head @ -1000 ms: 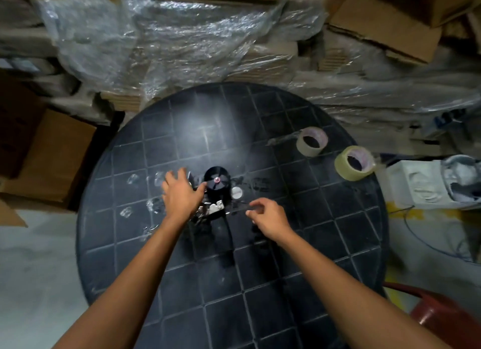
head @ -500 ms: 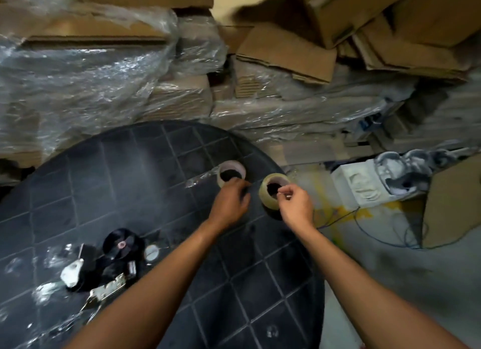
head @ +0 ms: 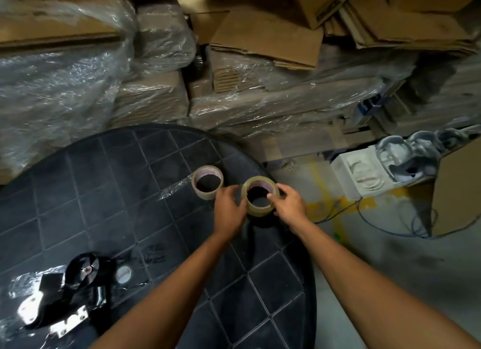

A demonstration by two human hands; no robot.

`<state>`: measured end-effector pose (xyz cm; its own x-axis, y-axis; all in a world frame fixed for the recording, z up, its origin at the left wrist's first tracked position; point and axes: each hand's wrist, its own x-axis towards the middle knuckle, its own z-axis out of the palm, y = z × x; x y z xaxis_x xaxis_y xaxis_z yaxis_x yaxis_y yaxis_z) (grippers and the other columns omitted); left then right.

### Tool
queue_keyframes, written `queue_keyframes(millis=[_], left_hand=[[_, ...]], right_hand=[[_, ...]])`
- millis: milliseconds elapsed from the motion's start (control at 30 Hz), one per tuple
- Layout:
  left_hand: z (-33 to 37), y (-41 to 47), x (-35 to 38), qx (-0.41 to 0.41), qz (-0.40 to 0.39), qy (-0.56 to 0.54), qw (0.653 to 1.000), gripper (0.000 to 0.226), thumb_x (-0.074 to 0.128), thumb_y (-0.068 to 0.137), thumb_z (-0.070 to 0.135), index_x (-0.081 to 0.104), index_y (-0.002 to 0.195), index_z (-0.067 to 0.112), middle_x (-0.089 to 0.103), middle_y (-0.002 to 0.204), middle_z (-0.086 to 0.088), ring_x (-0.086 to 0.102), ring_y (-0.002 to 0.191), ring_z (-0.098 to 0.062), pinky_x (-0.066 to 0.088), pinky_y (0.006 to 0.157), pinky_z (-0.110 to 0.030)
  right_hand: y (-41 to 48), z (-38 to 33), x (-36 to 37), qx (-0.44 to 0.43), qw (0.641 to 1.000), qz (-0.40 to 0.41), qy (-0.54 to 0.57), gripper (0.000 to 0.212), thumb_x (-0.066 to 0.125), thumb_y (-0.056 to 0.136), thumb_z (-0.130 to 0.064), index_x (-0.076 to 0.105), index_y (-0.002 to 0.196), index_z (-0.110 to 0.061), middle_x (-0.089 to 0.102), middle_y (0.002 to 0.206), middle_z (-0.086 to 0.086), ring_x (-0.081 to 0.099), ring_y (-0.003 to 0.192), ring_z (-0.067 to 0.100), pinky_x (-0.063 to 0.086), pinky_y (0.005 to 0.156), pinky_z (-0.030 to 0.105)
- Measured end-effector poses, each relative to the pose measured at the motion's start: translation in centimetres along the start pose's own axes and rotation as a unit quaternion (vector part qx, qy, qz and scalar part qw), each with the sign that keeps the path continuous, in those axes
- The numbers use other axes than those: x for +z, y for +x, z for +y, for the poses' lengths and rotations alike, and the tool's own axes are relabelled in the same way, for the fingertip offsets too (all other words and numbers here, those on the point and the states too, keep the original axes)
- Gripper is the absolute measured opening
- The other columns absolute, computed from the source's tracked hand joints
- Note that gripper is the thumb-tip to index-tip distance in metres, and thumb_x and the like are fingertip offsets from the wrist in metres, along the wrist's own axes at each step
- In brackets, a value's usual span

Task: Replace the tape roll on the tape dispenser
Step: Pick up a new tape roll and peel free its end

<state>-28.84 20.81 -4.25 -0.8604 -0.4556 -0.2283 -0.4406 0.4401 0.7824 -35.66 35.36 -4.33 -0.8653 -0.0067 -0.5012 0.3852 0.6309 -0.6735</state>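
A yellowish clear tape roll [head: 260, 208] is lifted a little above the right edge of the round black table [head: 109, 192], tilted toward me. My left hand [head: 229, 208] grips its left side and my right hand [head: 289, 205] grips its right side. A second, paler tape roll [head: 207, 192] lies flat on the table just left of it, with a loose strip of clear tape trailing left. The black tape dispenser [head: 75, 288] lies on its side at the lower left of the table, its hub bare, with metal plates showing.
Stacks of cardboard boxes wrapped in plastic film [head: 182, 88] crowd the far side of the table. On the floor to the right stand a white moulded block [head: 364, 171] and a cardboard sheet [head: 458, 192], with cables [head: 377, 218] trailing. A small silver disc [head: 123, 274] lies beside the dispenser.
Both hands left the dispenser and moved right to the tape rolls. They closed on the yellowish roll and raised it off the table. My view swung right.
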Motion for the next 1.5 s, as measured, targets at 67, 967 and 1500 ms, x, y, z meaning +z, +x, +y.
queue_keyframes(millis=[67, 967, 1500], left_hand=[[0.1, -0.2, 0.2, -0.089, -0.029, -0.075, 0.993, 0.037, 0.066, 0.088, 0.027, 0.061, 0.121, 0.010, 0.064, 0.116, -0.002, 0.063, 0.103, -0.020, 0.051, 0.090, -0.034], [-8.7, -24.7, -27.5, -0.145, 0.105, -0.402, 0.898, 0.037, 0.065, 0.081, -0.003, 0.068, 0.109, 0.022, 0.071, 0.107, -0.012, 0.069, 0.089, -0.029, 0.058, 0.071, -0.046], [-12.7, -29.2, -34.2, -0.241, -0.104, -0.584, 0.769, 0.057, 0.039, 0.096, 0.054, 0.059, 0.120, 0.006, 0.072, 0.093, -0.013, 0.069, 0.081, -0.028, 0.056, 0.070, -0.037]], right_hand=[[-0.5, -0.6, -0.1, 0.023, 0.999, -0.014, 0.033, 0.055, 0.074, 0.080, -0.018, 0.057, 0.133, -0.025, 0.070, 0.106, 0.009, 0.070, 0.079, 0.024, 0.062, 0.073, 0.040], [-33.7, -12.7, 9.1, 0.009, 0.968, -0.244, 0.066, 0.036, 0.058, 0.095, -0.045, 0.062, 0.097, -0.009, 0.067, 0.082, 0.014, 0.063, 0.053, 0.022, 0.045, 0.044, 0.025], [-40.8, -15.8, 12.5, -0.123, 0.961, -0.241, 0.055, 0.028, 0.062, 0.083, -0.013, 0.059, 0.110, -0.004, 0.069, 0.096, 0.031, 0.056, 0.046, 0.015, 0.039, 0.045, 0.025]])
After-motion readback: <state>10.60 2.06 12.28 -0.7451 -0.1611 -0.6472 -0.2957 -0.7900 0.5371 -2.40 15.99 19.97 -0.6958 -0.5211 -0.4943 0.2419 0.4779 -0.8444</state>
